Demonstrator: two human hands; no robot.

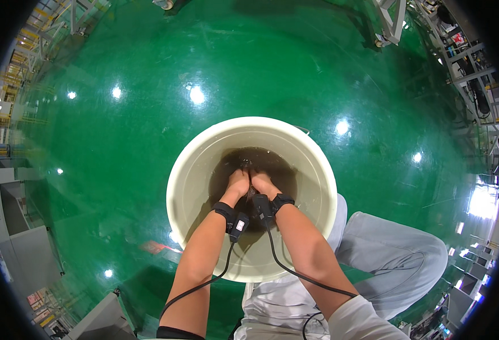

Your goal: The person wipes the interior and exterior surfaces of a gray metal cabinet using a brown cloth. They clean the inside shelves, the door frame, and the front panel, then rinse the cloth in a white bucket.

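Observation:
A large cream-white bucket (175, 170) stands in front of me with murky brown water (283, 173) in its bottom. Both of my hands reach down into it, side by side at the water. My left hand (238, 182) is closed, its fingertips dipping into the dark water. Close against it, my right hand (262, 182) is closed too, with its fingers bent inward. Something dark and wet shows between the two hands, but its kind is hidden by the water and the fingers. Black wrist straps (283, 200) with cabled boxes sit just above the water.
Shiny green floor (119, 141) surrounds the bucket. A red scrap (158, 247) lies left of it. My bent knee in grey trousers (397, 249) is at the right. Grey wheeled frames (394, 22) stand at the far right, and a grey cabinet (28, 255) is at the left.

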